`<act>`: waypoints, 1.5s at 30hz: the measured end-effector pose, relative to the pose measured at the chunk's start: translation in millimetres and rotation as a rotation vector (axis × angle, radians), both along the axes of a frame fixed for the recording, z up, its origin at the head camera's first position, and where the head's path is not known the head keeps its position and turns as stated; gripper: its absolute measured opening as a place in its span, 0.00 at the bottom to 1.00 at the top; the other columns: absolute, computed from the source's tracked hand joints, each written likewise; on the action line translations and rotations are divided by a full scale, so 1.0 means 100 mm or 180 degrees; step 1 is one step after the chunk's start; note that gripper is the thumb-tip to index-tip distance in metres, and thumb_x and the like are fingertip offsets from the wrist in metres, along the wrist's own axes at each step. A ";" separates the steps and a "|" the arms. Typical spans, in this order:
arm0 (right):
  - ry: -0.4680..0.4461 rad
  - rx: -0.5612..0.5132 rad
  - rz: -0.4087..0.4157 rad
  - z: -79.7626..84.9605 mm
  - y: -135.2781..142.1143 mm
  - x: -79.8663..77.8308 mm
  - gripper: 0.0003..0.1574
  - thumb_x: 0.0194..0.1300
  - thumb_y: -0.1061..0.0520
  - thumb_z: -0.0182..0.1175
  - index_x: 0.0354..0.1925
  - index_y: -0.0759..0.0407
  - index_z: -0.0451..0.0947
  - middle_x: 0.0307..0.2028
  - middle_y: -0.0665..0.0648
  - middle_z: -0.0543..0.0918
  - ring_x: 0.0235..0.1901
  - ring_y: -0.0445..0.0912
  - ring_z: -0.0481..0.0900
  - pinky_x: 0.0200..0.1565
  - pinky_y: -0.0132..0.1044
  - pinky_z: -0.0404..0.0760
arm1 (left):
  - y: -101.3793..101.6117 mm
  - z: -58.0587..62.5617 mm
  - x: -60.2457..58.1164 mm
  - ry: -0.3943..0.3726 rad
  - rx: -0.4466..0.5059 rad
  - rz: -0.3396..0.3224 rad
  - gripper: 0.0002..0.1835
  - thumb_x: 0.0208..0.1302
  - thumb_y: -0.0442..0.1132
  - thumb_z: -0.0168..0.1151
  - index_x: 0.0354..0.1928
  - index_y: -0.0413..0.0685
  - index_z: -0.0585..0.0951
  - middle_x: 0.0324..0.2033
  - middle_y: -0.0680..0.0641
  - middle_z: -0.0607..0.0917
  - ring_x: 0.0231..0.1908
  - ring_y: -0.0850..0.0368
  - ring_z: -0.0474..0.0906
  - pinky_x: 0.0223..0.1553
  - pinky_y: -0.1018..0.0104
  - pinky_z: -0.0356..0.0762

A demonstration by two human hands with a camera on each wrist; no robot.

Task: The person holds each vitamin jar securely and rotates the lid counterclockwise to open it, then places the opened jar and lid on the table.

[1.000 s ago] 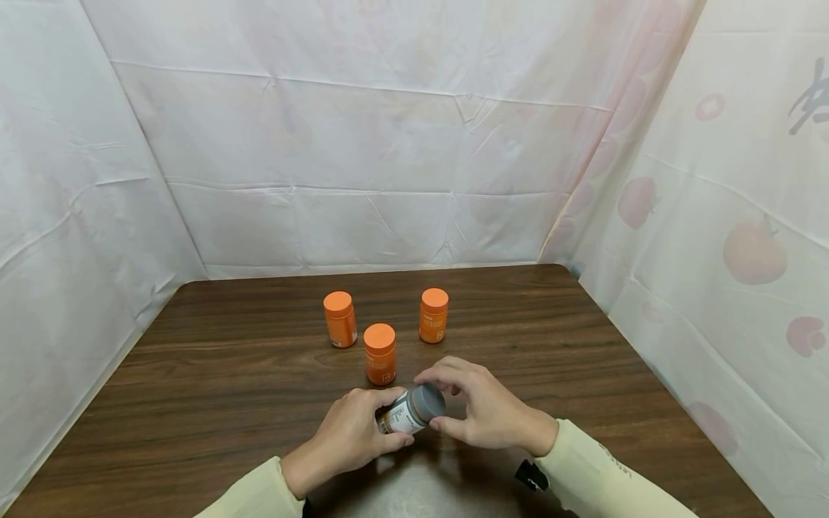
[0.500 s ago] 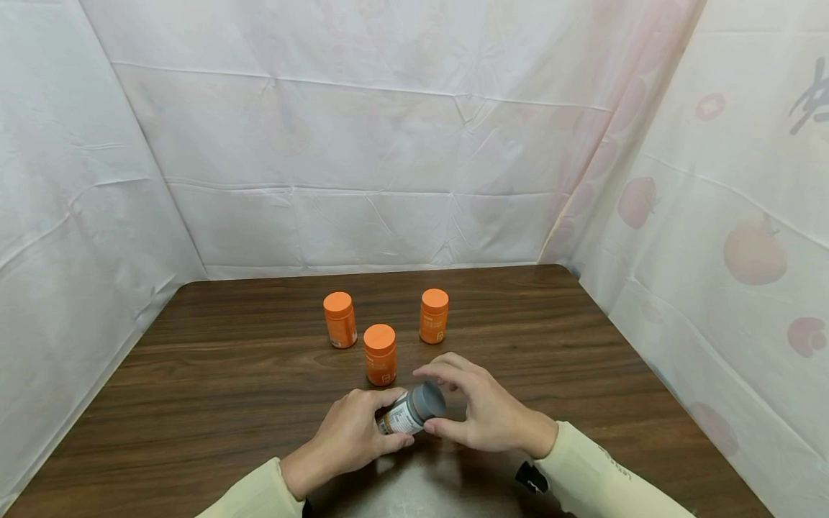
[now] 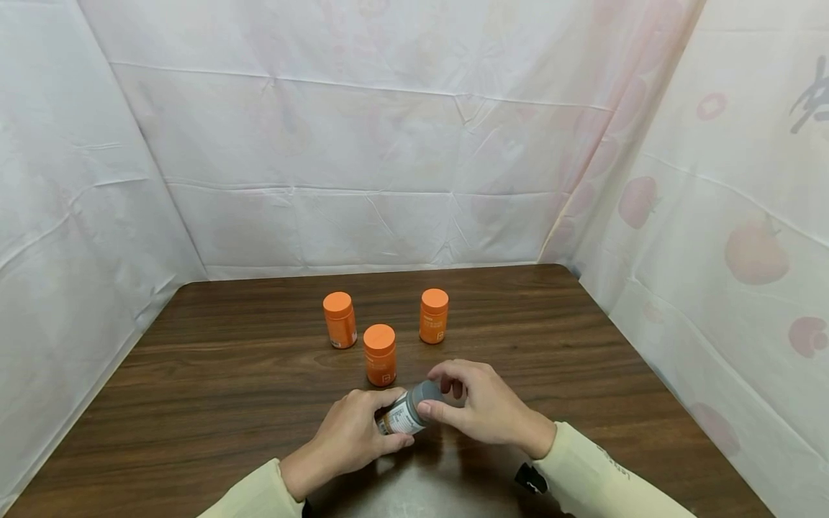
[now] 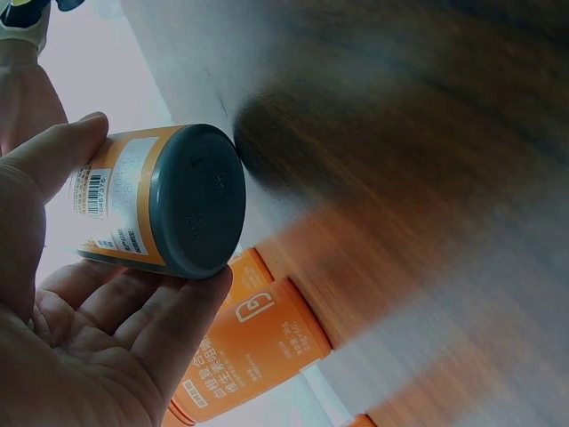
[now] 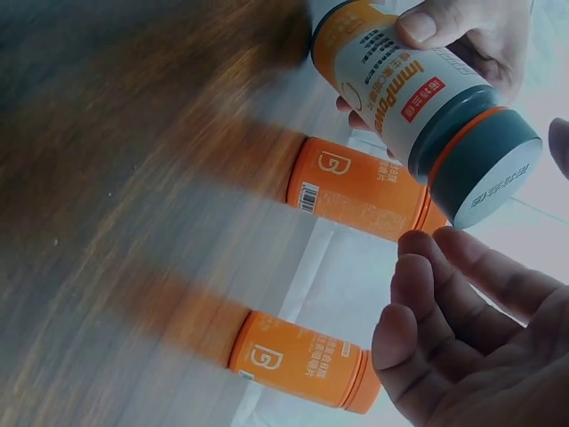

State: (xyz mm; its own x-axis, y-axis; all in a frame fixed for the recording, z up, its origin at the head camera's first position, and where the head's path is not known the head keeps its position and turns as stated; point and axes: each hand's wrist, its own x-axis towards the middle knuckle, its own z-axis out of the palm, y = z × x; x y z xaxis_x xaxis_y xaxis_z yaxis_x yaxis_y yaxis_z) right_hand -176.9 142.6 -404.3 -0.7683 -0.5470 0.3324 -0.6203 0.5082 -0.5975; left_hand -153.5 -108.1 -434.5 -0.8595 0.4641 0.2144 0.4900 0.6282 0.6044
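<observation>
My left hand (image 3: 352, 432) grips a tilted supplement bottle (image 3: 403, 415) with a grey cap (image 5: 491, 171), a white label and orange bands. Its grey base (image 4: 200, 203) faces the camera in the left wrist view, near the table. Around the cap end hovers my right hand (image 3: 486, 406), fingers loosely bent and thumb spread away from them. In the right wrist view its fingertips (image 5: 453, 240) lie just by the cap's rim; whether they touch it I cannot tell. A thin orange ring shows below the cap.
Three orange bottles stand upright on the dark wood table (image 3: 227, 374): one nearest bottle (image 3: 380, 360) just beyond the held one, one back-left bottle (image 3: 340, 324), one back-right bottle (image 3: 433, 320). White printed sheets (image 3: 363, 158) hang behind and at both sides.
My right hand's fingers have shifted slightly right and curled a little, and its thumb has moved up along the cap. The left hand and the bottle stay nearly still.
</observation>
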 end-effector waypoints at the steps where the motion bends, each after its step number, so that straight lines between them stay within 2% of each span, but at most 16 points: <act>1: -0.0018 0.0003 -0.0006 0.00 0.00 0.00 0.24 0.64 0.35 0.70 0.49 0.46 0.83 0.32 0.43 0.80 0.28 0.39 0.75 0.29 0.32 0.76 | 0.00 0.00 0.00 -0.0001 0.0005 0.0000 0.22 0.53 0.52 0.81 0.50 0.71 0.84 0.31 0.67 0.82 0.29 0.70 0.77 0.29 0.68 0.74; 5: -0.0087 -0.0007 0.0004 0.01 -0.02 0.00 0.22 0.63 0.34 0.70 0.45 0.45 0.83 0.28 0.45 0.79 0.24 0.37 0.72 0.24 0.30 0.73 | -0.01 -0.01 0.00 0.0008 0.0007 -0.0004 0.21 0.53 0.52 0.81 0.49 0.71 0.84 0.31 0.67 0.82 0.29 0.70 0.77 0.29 0.69 0.74; 12: -0.0096 -0.0022 0.0043 0.01 -0.04 0.00 0.22 0.62 0.33 0.70 0.43 0.45 0.82 0.24 0.44 0.78 0.21 0.36 0.71 0.22 0.29 0.71 | -0.01 0.01 0.00 0.0001 0.0004 -0.0010 0.22 0.53 0.51 0.81 0.50 0.71 0.84 0.31 0.67 0.83 0.29 0.70 0.77 0.29 0.68 0.74; 23: -0.0094 -0.0030 0.0103 0.00 -0.04 -0.01 0.22 0.62 0.34 0.71 0.44 0.45 0.83 0.24 0.42 0.77 0.21 0.35 0.71 0.22 0.28 0.71 | -0.01 0.02 0.01 -0.0004 -0.0002 0.0000 0.22 0.52 0.51 0.81 0.49 0.72 0.84 0.30 0.67 0.82 0.28 0.70 0.77 0.29 0.68 0.74; 32: -0.0135 0.0038 0.0264 0.03 -0.01 -0.02 0.24 0.63 0.36 0.72 0.50 0.46 0.82 0.32 0.42 0.82 0.29 0.46 0.79 0.29 0.31 0.77 | -0.02 0.02 0.00 -0.0042 -0.0011 -0.0004 0.21 0.53 0.51 0.81 0.49 0.73 0.84 0.30 0.66 0.82 0.28 0.69 0.77 0.29 0.68 0.74; 38: 0.0062 -0.0012 0.0470 0.03 0.01 -0.03 0.27 0.62 0.44 0.74 0.56 0.51 0.81 0.36 0.43 0.80 0.32 0.48 0.79 0.31 0.35 0.79 | -0.01 0.02 0.00 -0.0035 -0.0009 -0.0008 0.21 0.53 0.51 0.81 0.49 0.73 0.84 0.30 0.66 0.82 0.29 0.69 0.77 0.30 0.68 0.75; 45: 0.0219 -0.0051 0.0667 0.03 0.04 -0.04 0.34 0.59 0.53 0.76 0.62 0.44 0.77 0.43 0.43 0.80 0.37 0.46 0.78 0.38 0.37 0.81 | -0.01 0.02 0.00 -0.0002 -0.0047 0.0002 0.21 0.52 0.52 0.81 0.48 0.73 0.84 0.30 0.66 0.82 0.29 0.69 0.77 0.30 0.68 0.74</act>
State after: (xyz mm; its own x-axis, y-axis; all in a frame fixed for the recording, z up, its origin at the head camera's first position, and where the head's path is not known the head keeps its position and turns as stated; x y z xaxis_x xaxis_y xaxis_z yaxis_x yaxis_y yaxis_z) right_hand -181.0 146.9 -401.0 -0.6136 -0.6866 0.3899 -0.7509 0.3547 -0.5571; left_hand -153.5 -109.6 -432.4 -0.8599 0.4667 0.2069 0.4892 0.6374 0.5953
